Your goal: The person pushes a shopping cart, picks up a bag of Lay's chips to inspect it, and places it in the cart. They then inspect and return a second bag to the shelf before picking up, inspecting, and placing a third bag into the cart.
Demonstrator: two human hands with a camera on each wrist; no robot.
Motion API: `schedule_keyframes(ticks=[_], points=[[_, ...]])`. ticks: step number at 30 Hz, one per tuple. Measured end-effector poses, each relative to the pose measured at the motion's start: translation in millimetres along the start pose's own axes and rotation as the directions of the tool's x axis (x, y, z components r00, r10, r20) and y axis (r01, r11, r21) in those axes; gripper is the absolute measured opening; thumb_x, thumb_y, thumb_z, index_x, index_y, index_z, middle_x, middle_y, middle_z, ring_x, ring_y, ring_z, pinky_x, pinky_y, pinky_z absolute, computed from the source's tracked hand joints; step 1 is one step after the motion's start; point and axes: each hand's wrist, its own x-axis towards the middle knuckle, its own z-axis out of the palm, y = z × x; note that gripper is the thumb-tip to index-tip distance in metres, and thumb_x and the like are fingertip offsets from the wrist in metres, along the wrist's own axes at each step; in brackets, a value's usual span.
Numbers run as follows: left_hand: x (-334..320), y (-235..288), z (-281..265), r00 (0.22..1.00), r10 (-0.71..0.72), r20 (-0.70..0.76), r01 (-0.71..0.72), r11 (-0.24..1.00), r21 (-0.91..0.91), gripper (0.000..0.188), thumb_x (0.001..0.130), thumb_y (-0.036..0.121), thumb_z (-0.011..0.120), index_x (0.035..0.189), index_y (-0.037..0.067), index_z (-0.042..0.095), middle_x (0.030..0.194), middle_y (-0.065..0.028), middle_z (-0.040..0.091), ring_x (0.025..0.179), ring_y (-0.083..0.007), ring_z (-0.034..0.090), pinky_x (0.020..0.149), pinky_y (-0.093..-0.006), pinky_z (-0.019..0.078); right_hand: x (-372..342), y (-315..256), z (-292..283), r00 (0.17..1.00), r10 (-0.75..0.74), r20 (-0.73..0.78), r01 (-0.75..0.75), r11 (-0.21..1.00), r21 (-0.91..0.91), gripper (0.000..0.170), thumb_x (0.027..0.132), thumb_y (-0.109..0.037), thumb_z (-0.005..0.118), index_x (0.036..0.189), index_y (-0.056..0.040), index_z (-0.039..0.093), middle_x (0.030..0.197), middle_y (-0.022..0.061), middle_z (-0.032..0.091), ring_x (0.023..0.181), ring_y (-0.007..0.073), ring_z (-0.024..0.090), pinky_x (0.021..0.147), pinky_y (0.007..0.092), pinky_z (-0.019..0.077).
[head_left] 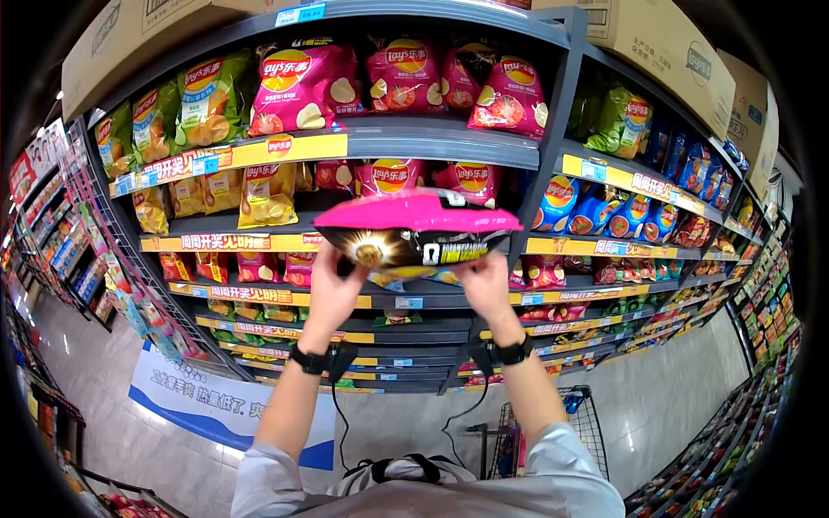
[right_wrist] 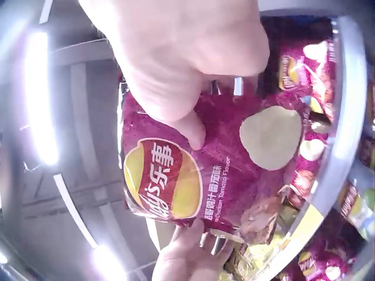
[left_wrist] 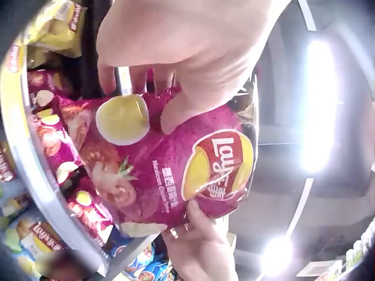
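Note:
A large magenta Lay's chip bag (head_left: 419, 216) is held up between both hands in front of the shelves. On its left end, the left hand (head_left: 335, 283) grips with the thumb on the front face. The right hand (head_left: 485, 283) grips the opposite end the same way. Seen from above, the bag lies tilted, showing its magenta front edge and a dark side with a bright round print. In the left wrist view the chip bag (left_wrist: 140, 170) shows a Lay's logo, tomatoes and a chip; the fingers behind it are partly hidden.
Shelves of chip bags stand ahead, with magenta bags (head_left: 406, 73) on the upper level and yellow bags (head_left: 268, 192) below. Cardboard boxes (head_left: 665, 52) sit on top. A wire shopping cart (head_left: 591, 423) stands at the lower right, and a printed floor sign (head_left: 216, 397) lies at left.

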Motion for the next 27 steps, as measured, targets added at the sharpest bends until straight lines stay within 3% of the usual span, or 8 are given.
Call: schedule_keyframes(ticks=[3, 4, 11, 14, 15, 19, 21, 27], points=[[48.1, 11.8, 2.6, 0.957, 0.274, -0.094, -0.270, 0.961, 0.054, 0.039, 0.080, -0.006, 0.064, 0.117, 0.000, 0.056, 0.107, -0.0100, 0.065, 0.100, -0.0187, 0.061, 0.088, -0.0303, 0.0467, 45.7, -27.9, -3.7, 0.906, -0.418, -0.072, 0.407, 0.905, -0.123, 0.029, 0.073, 0.009, 0.067, 0.100, -0.0017, 0.065, 0.093, 0.0078, 0.067, 0.083, 0.0176, 0.064, 0.076, 0.0305, 0.0495], [68.5, 9.1, -3.4, 0.967, 0.247, -0.059, -0.243, 0.968, 0.057, 0.036, 0.079, -0.007, 0.062, 0.114, -0.001, 0.058, 0.104, -0.0100, 0.066, 0.097, -0.0188, 0.063, 0.086, -0.0304, 0.0474, 64.4, -34.7, -2.4, 0.916, -0.390, -0.092, 0.398, 0.913, 0.091, 0.028, 0.074, 0.010, 0.067, 0.100, -0.0015, 0.065, 0.096, 0.0087, 0.067, 0.085, 0.0192, 0.065, 0.077, 0.0308, 0.0500], [178.6, 42.5, 5.5, 0.891, 0.422, -0.167, -0.351, 0.874, 0.336, 0.017, 0.079, -0.001, 0.062, 0.096, -0.004, 0.063, 0.090, -0.0188, 0.069, 0.087, -0.0291, 0.067, 0.077, -0.0368, 0.0504, 164.6, -76.2, -7.1, 0.830, -0.548, -0.102, 0.532, 0.833, -0.153, 0.027, 0.077, 0.008, 0.069, 0.103, -0.0011, 0.066, 0.097, 0.0091, 0.066, 0.086, 0.0196, 0.062, 0.080, 0.0294, 0.0488], [219.8, 7.3, 3.4, 0.813, 0.557, -0.171, -0.500, 0.818, 0.286, 0.027, 0.079, -0.003, 0.061, 0.106, -0.002, 0.057, 0.096, -0.0188, 0.067, 0.088, -0.0295, 0.067, 0.078, -0.0378, 0.0504, 194.4, -68.5, 4.1, 0.884, -0.461, -0.074, 0.465, 0.884, 0.049, 0.033, 0.078, 0.007, 0.068, 0.110, -0.0016, 0.066, 0.111, 0.0066, 0.069, 0.100, 0.0160, 0.063, 0.086, 0.0284, 0.0477], [220.8, 11.7, 6.2, 0.806, 0.566, -0.172, -0.510, 0.812, 0.283, 0.027, 0.079, -0.003, 0.061, 0.106, -0.002, 0.057, 0.096, -0.0188, 0.067, 0.088, -0.0295, 0.067, 0.078, -0.0378, 0.0504, 206.4, -56.8, 9.2, 0.905, -0.415, -0.091, 0.423, 0.901, 0.099, 0.018, 0.083, 0.002, 0.069, 0.101, 0.0009, 0.068, 0.096, 0.0049, 0.072, 0.087, 0.0115, 0.063, 0.080, 0.0275, 0.0495], [227.4, 18.9, 19.3, 0.921, 0.351, -0.168, -0.319, 0.928, 0.190, 0.048, 0.090, 0.003, 0.060, 0.131, 0.005, 0.034, 0.112, -0.0192, 0.064, 0.108, -0.0270, 0.061, 0.093, -0.0346, 0.0459, 229.9, -43.3, 14.6, 0.981, -0.193, -0.028, 0.195, 0.966, 0.168, 0.026, 0.087, -0.005, 0.067, 0.112, 0.0005, 0.065, 0.099, 0.0057, 0.072, 0.086, 0.0104, 0.063, 0.077, 0.0265, 0.0504], [232.0, 17.1, 23.4, 0.931, 0.329, -0.160, -0.309, 0.941, 0.138, 0.047, 0.094, 0.006, 0.058, 0.132, 0.005, 0.031, 0.118, -0.0232, 0.063, 0.109, -0.0281, 0.062, 0.093, -0.0350, 0.0465, 235.2, -39.8, 14.1, 0.990, -0.109, -0.091, 0.118, 0.988, 0.103, 0.035, 0.087, -0.017, 0.066, 0.118, 0.0005, 0.061, 0.101, 0.0166, 0.072, 0.092, 0.0261, 0.070, 0.082, 0.0365, 0.0530], [232.7, 9.9, 29.3, 0.923, 0.374, -0.088, -0.325, 0.883, 0.340, 0.042, 0.098, 0.018, 0.050, 0.135, 0.005, 0.037, 0.122, -0.0289, 0.059, 0.113, -0.0422, 0.058, 0.098, -0.0442, 0.0447, 254.0, -32.1, 19.0, 0.950, -0.241, -0.198, 0.215, 0.966, -0.144, 0.039, 0.089, -0.030, 0.064, 0.114, 0.0000, 0.061, 0.106, 0.0237, 0.069, 0.102, 0.0400, 0.065, 0.089, 0.0434, 0.0506]])
